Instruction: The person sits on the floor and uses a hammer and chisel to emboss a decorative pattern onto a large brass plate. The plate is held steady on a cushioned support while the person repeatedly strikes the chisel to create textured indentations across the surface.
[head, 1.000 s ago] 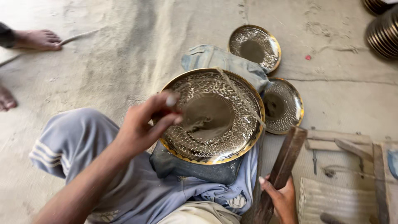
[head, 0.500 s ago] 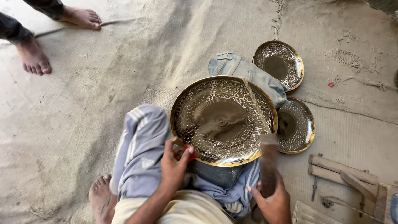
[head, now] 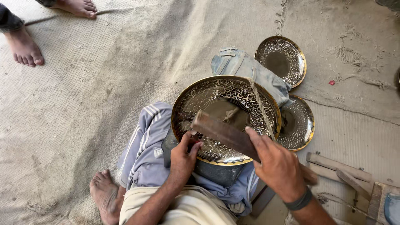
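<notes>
- At the far left, another person's bare feet (head: 24,46) stand on the sandy woven mat (head: 75,104), well apart from the work; half a second ago they sat lower in the view, so the head camera has tilted down toward the lap.
- Just left of centre, the left hand (head: 183,156) is pinched shut on a small tool, too hidden to name, its tip pressed at the near-left rim of the large patterned brass plate (head: 227,104). A second ago this hand hovered over the plate's middle with fingers raised; it has now settled at the rim.
- At centre, the plate rests on a cloth-padded support on the person's lap, tilted slightly toward them.
- Across the plate's near half lies a flat wooden bat (head: 225,134), gripped firmly at its near end by the right hand (head: 277,168). A second ago the bat stood off to the right, clear of the plate; now its far end is directly above the left hand's tool, seemingly poised to strike it.
- To the right, two smaller patterned plates (head: 281,60) lie on the mat beside a folded denim cloth (head: 243,68), and wooden pieces (head: 337,168) lie at the lower right.
</notes>
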